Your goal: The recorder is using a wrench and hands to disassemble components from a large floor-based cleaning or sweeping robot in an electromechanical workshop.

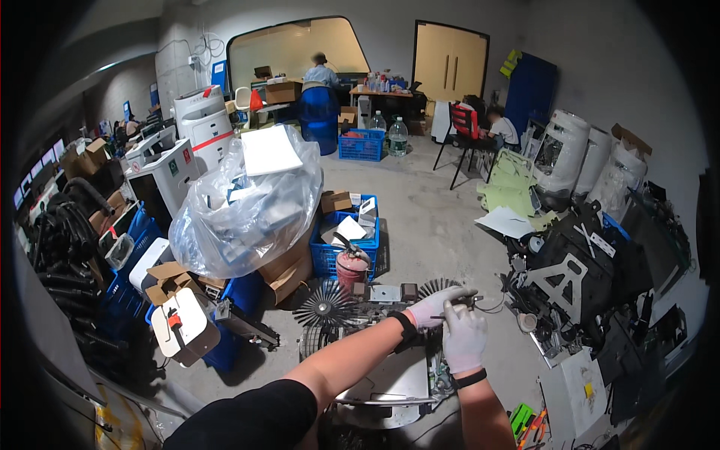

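Both of my hands wear white gloves and meet above the right side of a low machine chassis (pixel 390 379) with a pale metal cover plate. My left hand (pixel 437 304) reaches across from the left, its fingers closed at a small dark part (pixel 472 301) with a thin cable trailing off to the right. Just below it, my right hand (pixel 463 341) is closed around a thin dark rod-like tool (pixel 436 317), whose tip points left. The exact kind of part and tool is too small to make out. Round black brushes (pixel 322 306) sit at the chassis's far end.
A red fire extinguisher (pixel 352 268) stands behind the chassis, beside a blue crate (pixel 330 259). Plastic-wrapped goods (pixel 247 217) rise on the left. Metal panels and scrap parts (pixel 562 289) pile up on the right. Orange-handled pliers (pixel 534 427) lie lower right. Two people sit farther back.
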`<state>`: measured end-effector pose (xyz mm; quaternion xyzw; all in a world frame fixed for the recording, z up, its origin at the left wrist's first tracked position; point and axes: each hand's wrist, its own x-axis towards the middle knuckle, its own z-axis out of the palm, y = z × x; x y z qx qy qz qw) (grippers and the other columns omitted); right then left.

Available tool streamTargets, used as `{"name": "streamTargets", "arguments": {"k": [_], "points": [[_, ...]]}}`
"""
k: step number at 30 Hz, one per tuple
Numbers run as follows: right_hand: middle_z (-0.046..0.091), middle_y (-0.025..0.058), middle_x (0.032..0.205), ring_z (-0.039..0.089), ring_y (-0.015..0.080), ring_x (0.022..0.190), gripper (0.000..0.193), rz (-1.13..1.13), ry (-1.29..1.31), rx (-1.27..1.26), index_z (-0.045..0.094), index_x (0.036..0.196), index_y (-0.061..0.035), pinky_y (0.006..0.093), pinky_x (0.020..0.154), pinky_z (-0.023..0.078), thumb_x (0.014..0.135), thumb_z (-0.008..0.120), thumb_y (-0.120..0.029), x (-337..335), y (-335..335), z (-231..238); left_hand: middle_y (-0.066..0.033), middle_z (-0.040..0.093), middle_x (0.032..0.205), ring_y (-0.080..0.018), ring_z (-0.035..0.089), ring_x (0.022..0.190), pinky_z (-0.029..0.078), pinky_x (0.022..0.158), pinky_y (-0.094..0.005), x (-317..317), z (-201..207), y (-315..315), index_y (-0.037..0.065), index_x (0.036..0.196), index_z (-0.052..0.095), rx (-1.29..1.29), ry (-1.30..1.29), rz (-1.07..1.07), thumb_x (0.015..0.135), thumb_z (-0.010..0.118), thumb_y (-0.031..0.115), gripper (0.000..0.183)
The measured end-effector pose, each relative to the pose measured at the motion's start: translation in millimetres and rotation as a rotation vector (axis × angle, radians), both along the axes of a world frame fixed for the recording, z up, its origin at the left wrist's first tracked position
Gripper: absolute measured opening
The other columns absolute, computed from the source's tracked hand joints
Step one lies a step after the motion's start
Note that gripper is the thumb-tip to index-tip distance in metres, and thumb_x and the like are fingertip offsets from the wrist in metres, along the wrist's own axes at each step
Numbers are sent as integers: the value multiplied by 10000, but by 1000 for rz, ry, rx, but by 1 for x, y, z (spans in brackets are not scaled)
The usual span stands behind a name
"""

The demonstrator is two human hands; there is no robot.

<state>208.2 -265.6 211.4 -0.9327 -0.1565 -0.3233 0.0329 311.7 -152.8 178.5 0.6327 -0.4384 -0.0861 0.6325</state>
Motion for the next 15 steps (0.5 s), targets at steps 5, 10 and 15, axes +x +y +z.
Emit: {"name": "streamTargets", "arguments": {"k": [5,10,15], "points": [[621,116,758,623,279,718,329,-5,163,105,649,1131,-115,411,669,492,815,626,-204,0,6,-13,-82,535,1304,-144,493,1192,395,1031,-291,6,-12,5,-1,1421,390,-16,194,-12,976,519,123,480],[645,175,792,621,361,743,241,256,177,453,672,1036,-56,465,710,490,854,589,-191,10,6,-21,-55,554,1187,-141,492,1083,400,977,-300,35,-1,32,5,1428,386,143,327,-156,984,518,361,584],[648,237,746,643,409,754,220,-63,446,446,678,850,-22,508,707,506,844,598,-226,31,-8,-46,-161,528,1352,-245,497,1249,367,1066,-353,23,26,13,-12,1407,403,305,200,-120,980,487,391,593]]}}
